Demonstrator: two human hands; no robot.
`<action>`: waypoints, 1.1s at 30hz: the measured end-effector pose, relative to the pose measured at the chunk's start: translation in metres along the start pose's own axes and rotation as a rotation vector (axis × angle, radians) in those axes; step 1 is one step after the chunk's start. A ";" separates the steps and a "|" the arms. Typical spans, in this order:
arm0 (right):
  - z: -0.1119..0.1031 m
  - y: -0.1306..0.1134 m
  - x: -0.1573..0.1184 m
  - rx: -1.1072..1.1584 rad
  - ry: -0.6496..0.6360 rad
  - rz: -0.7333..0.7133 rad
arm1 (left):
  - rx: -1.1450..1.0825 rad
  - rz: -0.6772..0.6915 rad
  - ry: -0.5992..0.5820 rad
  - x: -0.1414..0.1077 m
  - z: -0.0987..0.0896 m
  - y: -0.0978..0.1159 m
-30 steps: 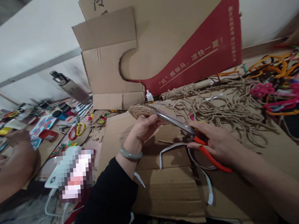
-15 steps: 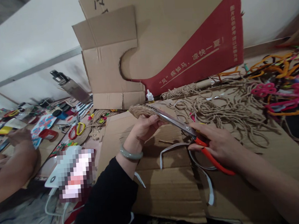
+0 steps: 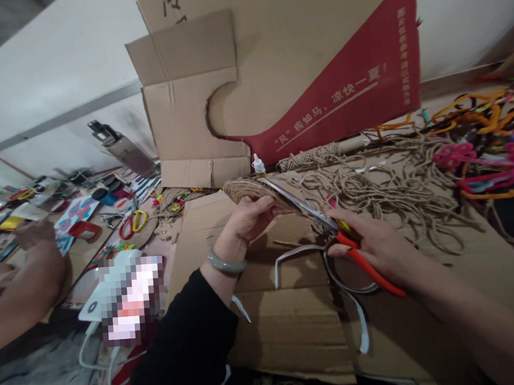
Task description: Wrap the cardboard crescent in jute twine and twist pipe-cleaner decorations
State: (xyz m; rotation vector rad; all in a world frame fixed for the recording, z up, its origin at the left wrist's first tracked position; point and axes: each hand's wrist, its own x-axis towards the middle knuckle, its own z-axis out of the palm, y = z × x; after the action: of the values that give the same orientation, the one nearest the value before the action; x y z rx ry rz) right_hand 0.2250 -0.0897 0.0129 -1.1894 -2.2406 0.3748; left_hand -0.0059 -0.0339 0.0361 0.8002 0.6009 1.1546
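Observation:
My left hand (image 3: 254, 216) pinches a flat round disc of coiled brown twine (image 3: 246, 190) between thumb and fingers, tilted above the cardboard. A green bangle sits on that wrist. In my right hand (image 3: 366, 237) is a pair of scissors (image 3: 353, 256) with orange-red and yellow handles. Their long metal blades lie along the disc's right-hand edge; whether they are cutting into it, I cannot tell. Below my hands are thin white strips (image 3: 361, 326) and a cardboard sheet (image 3: 288, 325). A small white-capped glue bottle (image 3: 258, 166) stands behind the disc.
Loose twine (image 3: 371, 190) lies in a tangle to the right, near colourful pipe cleaners (image 3: 479, 165). A large cardboard panel (image 3: 317, 47) stands behind. On the left are a power bank (image 3: 109, 285), red-and-yellow scissors (image 3: 132, 223), a paint jar (image 3: 85, 230) and another person's arm (image 3: 34, 272).
The scissors' handles have shifted slightly within my right hand, with the blades still at the disc's edge. My left hand keeps its hold on the disc.

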 end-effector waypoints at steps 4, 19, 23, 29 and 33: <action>-0.002 0.002 0.000 -0.051 -0.009 0.044 | 0.018 0.002 -0.002 0.001 -0.001 0.000; -0.001 -0.001 -0.001 -0.105 -0.015 0.008 | 0.128 -0.044 -0.074 -0.001 -0.001 -0.001; -0.002 -0.002 -0.001 -0.123 0.008 -0.032 | 0.126 -0.041 -0.092 -0.002 -0.002 -0.001; -0.002 -0.001 -0.002 -0.101 0.072 -0.067 | 0.113 -0.067 -0.054 -0.002 0.002 0.000; 0.001 0.000 -0.004 -0.097 0.071 -0.067 | 0.107 -0.072 -0.057 -0.001 0.001 -0.001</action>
State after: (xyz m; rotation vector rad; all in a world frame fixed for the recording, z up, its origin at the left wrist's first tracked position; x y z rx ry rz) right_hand 0.2265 -0.0934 0.0110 -1.1553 -2.2527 0.1964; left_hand -0.0051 -0.0358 0.0364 0.8929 0.6427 1.0377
